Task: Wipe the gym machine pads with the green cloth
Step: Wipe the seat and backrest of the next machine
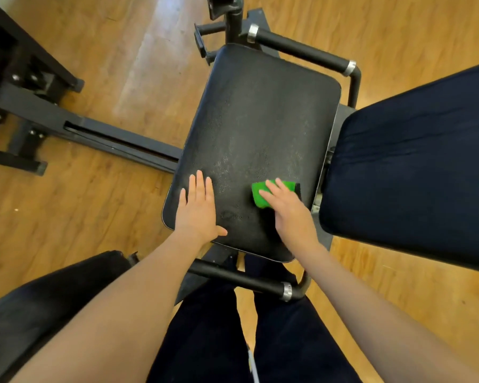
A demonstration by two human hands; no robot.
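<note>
The black seat pad (257,125) of the gym machine fills the middle of the view, its surface speckled and worn. A folded green cloth (260,196) lies on the pad's near right part. My right hand (286,208) presses flat on the cloth with straight fingers, covering most of it. My left hand (198,208) rests flat on the pad's near left corner, fingers straight and together, thumb out to the right. A dark blue back pad (415,167) adjoins the seat on the right.
Black handle bars with chrome collars run along the far side (302,49) and the near side (249,280) of the seat. The machine's black frame (116,139) lies on the wooden floor at left. Another black pad (39,308) sits at lower left.
</note>
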